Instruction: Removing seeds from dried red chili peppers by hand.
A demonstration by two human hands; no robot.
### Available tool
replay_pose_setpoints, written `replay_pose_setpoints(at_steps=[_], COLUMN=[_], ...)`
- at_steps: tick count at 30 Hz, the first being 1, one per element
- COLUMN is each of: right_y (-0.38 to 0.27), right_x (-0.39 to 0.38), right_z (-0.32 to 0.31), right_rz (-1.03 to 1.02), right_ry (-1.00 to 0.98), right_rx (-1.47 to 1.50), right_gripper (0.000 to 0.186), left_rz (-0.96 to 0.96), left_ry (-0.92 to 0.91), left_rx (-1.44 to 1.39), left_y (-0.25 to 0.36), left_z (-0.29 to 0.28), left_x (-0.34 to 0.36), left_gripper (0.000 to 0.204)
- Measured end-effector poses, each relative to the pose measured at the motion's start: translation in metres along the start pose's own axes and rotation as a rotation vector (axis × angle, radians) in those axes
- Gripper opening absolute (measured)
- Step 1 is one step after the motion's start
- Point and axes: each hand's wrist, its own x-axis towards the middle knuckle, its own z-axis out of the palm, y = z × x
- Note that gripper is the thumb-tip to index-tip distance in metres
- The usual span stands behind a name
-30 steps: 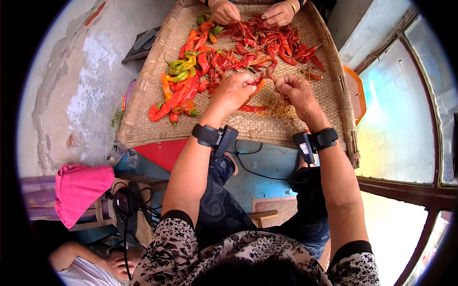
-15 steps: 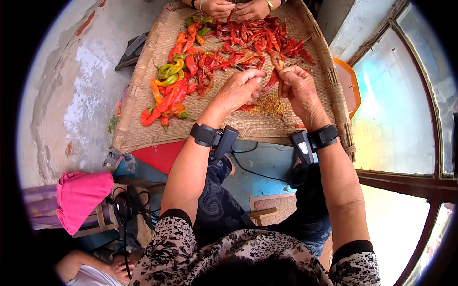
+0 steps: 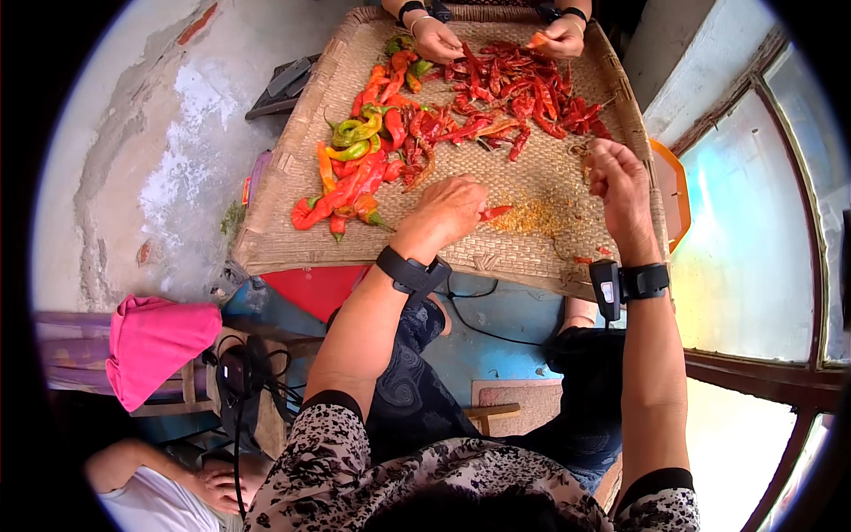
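Note:
My left hand is low over the woven tray, its fingers curled in. What they hold, if anything, is hidden. A short red chili piece shows right beside its fingertips, at the edge of a patch of yellow seeds. Near the tray's right side, my right hand is closed with thumb and fingers pinched together; anything in the pinch is too small to make out. Dried red chilies lie heaped beyond my hands. Fresh red, orange and green peppers fill the left part of the tray.
Across the tray, another person's hands are at the chilies, one with an orange-red piece. A window frame stands to the right, beside an orange-rimmed object. At left are a plastered wall, pink cloth and black cables.
My hands have parted from around a dried chili, the right moving right and the left staying low by the seeds. The other person's hands have spread apart. The view has shifted slightly.

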Motion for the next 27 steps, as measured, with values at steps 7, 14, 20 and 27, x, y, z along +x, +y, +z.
replay_pose_setpoints(at_steps=[7,14,20,27], right_y=[0.004,-0.008,-0.026,-0.022], right_x=[-0.032,0.004,0.002,0.003], right_z=[0.066,0.014,-0.021,-0.019], right_rz=[-0.162,-0.186,-0.212,-0.169], right_ry=[-0.426,0.055,0.541,0.364], right_rx=[-0.759,-0.226,0.253,-0.052], right_gripper=[0.016,0.012,0.046,0.051], left_rz=[-0.015,-0.362,-0.626,-0.528], left_ry=[0.154,0.364,0.224,0.227], left_rx=[-0.404,0.016,0.042,0.082], left_y=[0.029,-0.010,-0.040,-0.045], left_z=[-0.018,-0.022,-0.022,-0.011], left_x=[0.002,0.020,0.039,0.062], left_gripper=[0.011,0.027,0.046,0.035])
